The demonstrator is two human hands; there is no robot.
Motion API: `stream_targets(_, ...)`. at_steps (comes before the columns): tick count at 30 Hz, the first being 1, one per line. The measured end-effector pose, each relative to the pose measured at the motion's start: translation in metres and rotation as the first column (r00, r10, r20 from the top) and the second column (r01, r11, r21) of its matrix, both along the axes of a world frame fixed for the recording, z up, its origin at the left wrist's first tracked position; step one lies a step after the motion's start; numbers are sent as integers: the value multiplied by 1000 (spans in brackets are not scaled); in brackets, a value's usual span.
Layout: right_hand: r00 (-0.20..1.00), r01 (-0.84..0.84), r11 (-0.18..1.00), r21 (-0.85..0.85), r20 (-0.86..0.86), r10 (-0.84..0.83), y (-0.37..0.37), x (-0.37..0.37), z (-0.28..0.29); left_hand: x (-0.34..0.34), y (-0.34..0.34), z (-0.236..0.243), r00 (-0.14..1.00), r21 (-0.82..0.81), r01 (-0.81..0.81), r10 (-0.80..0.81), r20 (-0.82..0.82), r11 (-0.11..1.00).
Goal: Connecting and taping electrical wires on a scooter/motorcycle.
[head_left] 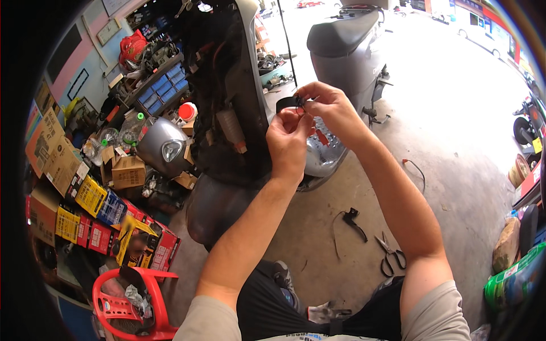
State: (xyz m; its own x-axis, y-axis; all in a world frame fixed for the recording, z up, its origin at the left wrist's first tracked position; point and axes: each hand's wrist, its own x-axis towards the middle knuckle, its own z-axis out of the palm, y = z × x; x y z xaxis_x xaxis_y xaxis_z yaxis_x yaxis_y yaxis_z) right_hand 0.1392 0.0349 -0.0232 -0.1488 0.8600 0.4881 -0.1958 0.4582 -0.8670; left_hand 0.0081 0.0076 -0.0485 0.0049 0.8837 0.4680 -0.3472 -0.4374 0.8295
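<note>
My left hand (287,139) and my right hand (333,108) meet in front of the scooter's opened front end (233,96). The fingers of both are pinched together on a small black part (300,102); its exact kind is too small to tell. A wider black piece (284,104) shows just left of the fingertips. Straight above, a thin black cable (288,45) runs down to the right fingers. Behind the hands are the scooter's grey footboard (324,156), with something red on it, and the dark seat (344,37).
On the concrete floor lie scissors (391,256), a black lever with a cable (354,223) and a loose wire (418,170). Left stand a removed grey headlight cover (165,146), cardboard boxes (128,172) and a red plastic chair (156,284). A green bag (515,278) sits at right.
</note>
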Motion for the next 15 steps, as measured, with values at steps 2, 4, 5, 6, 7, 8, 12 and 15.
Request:
stream_targets(2,999,-44,997,59,14,43,-4,2,4,-1,-4,5,1000,-38,-11,10,-19,999)
stream_targets(4,997,-75,991,111,-10,77,-3,3,9,-1,-1,7,1000,-52,27,-27,4,998)
stream_targets(5,994,-101,989,106,-18,104,-4,3,11,-2,-3,10,1000,-60,25,-25,-2,998)
stream_targets(6,991,-126,987,101,-27,130,-6,4,13,-3,-3,8,1000,-76,27,-27,-1,997)
stream_targets(7,984,-171,983,70,-33,174,-9,4,17,-5,-2,8,999,-57,39,-39,2,998)
stream_targets(8,984,-171,983,61,-34,173,-9,3,18,-7,-1,9,999,-38,52,-52,6,998)
stream_targets(12,954,-260,964,64,-136,266,-10,8,15,-1,-8,17,990,40,144,-144,-10,989)
stream_targets(15,808,-499,855,139,-283,517,-7,14,14,-9,-3,11,994,101,105,-102,-35,989)
